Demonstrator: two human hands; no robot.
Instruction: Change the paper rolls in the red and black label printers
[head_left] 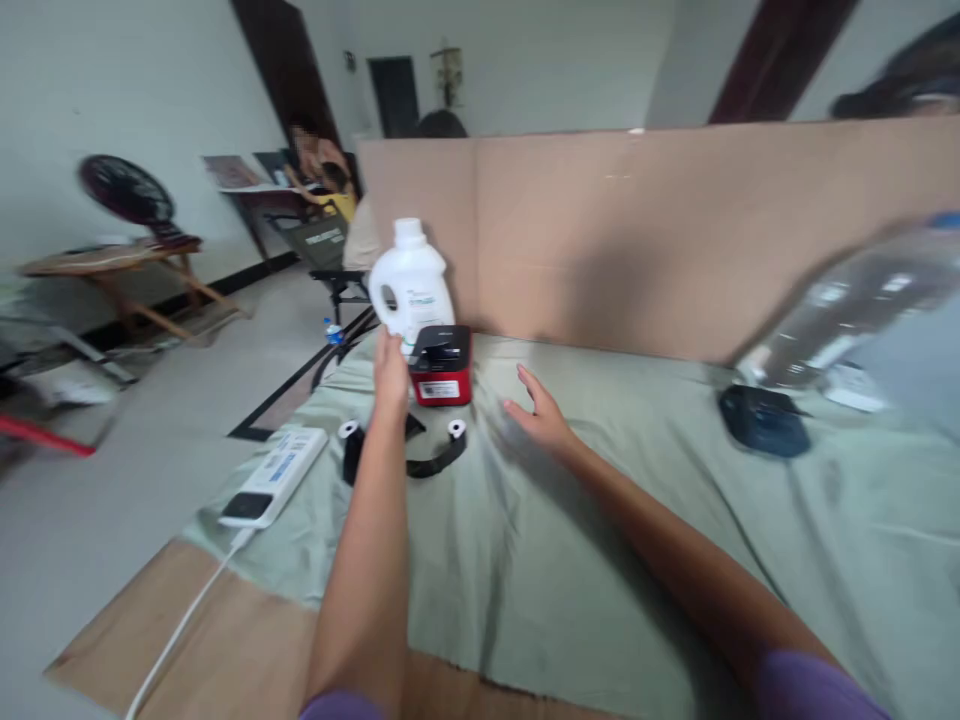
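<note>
A small red and black box-shaped device (442, 388) with a white label on its front stands on the green cloth. My left hand (391, 375) is at its left side, fingers stretched upward; whether it touches the device is hard to tell. To the right, my right hand (546, 415) hovers over the cloth, thumb and fingers apart, holding nothing. Behind the device stands a white jug (411, 285) with a handle and cap. A black ribbon (439, 464) with white-cored rolls lies in front of the device, partly hidden behind my left forearm.
A white power strip (279, 475) with a cable lies at the cloth's left edge. A cardboard panel (555, 240) stands along the back. On the right are a dark object (763, 420) and a large clear plastic bottle (847, 300). Other people sit beyond the panel.
</note>
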